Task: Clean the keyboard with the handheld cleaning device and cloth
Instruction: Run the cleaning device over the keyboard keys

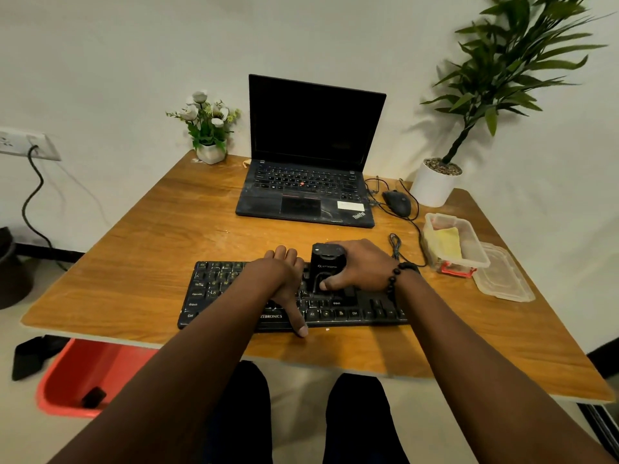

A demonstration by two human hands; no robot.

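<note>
A black keyboard (pixel 214 289) lies near the front of the wooden table (pixel 140 262). My right hand (pixel 361 266) grips a black handheld cleaning device (pixel 326 266) that stands upright on the keys right of the middle. My left hand (pixel 281 279) lies flat across the keyboard's middle, fingers over the back edge and thumb reaching down past the front edge. A yellow cloth (pixel 447 242) lies inside a clear plastic box (pixel 469 252) at the right.
An open black laptop (pixel 311 162) stands at the back, with a wired mouse (pixel 397 202) beside it. A white pot with a tall plant (pixel 435 185) and a small flower pot (pixel 209 152) sit at the back. The box's lid (pixel 505 279) lies at the right edge.
</note>
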